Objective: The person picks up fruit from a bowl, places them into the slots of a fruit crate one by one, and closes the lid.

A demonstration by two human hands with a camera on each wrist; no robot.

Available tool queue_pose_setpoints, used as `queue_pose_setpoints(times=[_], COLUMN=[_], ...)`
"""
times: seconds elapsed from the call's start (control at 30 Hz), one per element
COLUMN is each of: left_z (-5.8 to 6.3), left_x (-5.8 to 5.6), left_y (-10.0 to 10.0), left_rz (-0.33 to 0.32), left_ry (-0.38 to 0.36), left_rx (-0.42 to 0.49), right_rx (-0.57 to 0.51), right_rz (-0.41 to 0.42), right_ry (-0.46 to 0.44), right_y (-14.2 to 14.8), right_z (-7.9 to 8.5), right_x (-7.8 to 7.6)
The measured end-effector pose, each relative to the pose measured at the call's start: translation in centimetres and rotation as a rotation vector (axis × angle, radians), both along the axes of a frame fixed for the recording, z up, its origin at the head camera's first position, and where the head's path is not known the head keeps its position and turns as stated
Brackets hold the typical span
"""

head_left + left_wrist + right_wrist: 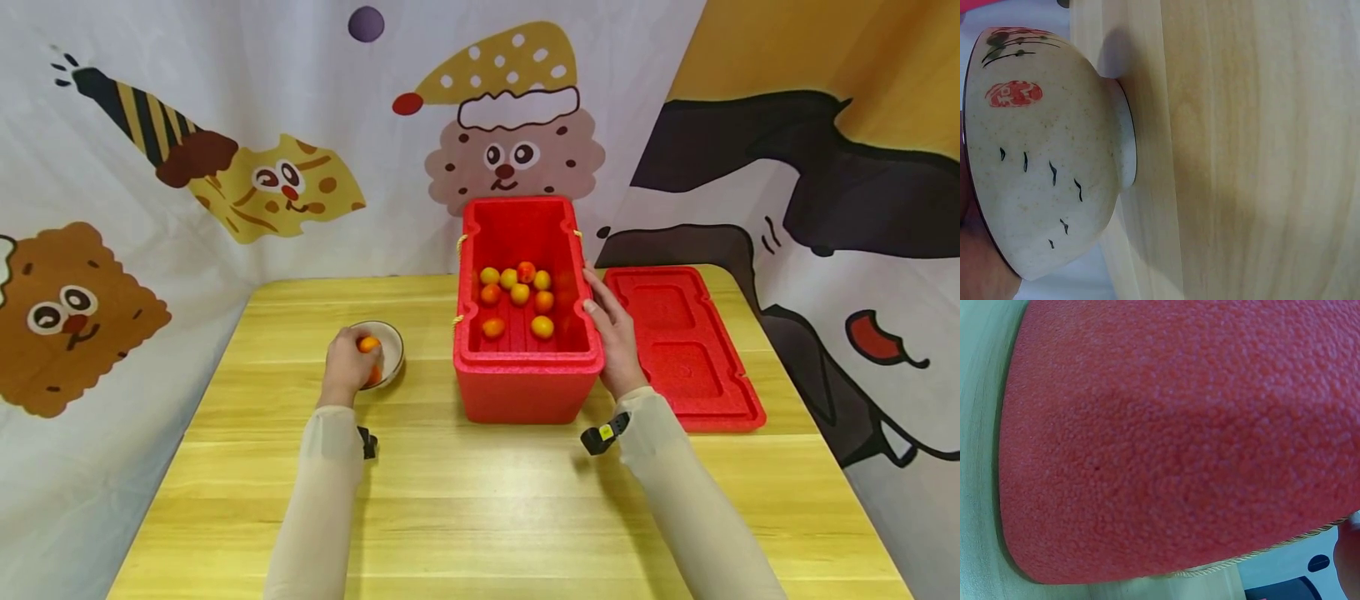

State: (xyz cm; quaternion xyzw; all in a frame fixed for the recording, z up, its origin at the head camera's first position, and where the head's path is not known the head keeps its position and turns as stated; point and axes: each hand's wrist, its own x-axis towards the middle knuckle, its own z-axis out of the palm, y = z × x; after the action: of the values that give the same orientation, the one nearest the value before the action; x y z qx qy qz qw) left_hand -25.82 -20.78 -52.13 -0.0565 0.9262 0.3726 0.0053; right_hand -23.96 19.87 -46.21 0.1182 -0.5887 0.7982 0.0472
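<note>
My left hand (348, 365) reaches over the left rim of a small bowl (393, 354) and seems to pinch a small round orange fruit (368, 344); the fingers partly hide it. Low in the bowl, another orange fruit (375, 375) shows beside the fingers. The left wrist view shows the bowl's speckled cream outside (1054, 144) with a red stamp and dark strokes. A red foam box (517, 387) stands open in the middle, holding several yellow and orange-red fruits (520, 294). My right hand (617, 337) holds the box's right wall, thumb over the rim.
A red lid (697, 350) with recessed panels lies flat on the wooden table (480, 508), right of the box. Yellow cord (1260, 551) runs along the box's side. Behind the table hangs a cartoon-printed cloth (300, 83).
</note>
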Motion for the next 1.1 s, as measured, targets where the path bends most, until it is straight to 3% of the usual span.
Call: queue_pose_setpoints(times=[0.3, 0.47, 0.7, 1.1], left_z=[0.2, 1.2, 4.9, 11.7], left_x=[0.4, 0.5, 0.3, -2.2], left_y=[0.1, -0.1, 0.3, 4.3], left_rz=[0.058, 0.077, 0.039, -0.014], left_ry=[0.066, 0.122, 0.158, 0.307], left_rx=[0.097, 0.156, 0.236, 0.352], right_rx=[0.012, 0.019, 0.022, 0.024], right_rz=[-0.004, -0.012, -0.001, -0.012], right_ry=[-0.002, 0.005, 0.014, 0.008], right_y=[0.0, -0.1, -0.3, 0.1], right_z=[-0.3, -0.4, -0.5, -0.4], right_x=[-0.3, -0.5, -0.5, -0.2])
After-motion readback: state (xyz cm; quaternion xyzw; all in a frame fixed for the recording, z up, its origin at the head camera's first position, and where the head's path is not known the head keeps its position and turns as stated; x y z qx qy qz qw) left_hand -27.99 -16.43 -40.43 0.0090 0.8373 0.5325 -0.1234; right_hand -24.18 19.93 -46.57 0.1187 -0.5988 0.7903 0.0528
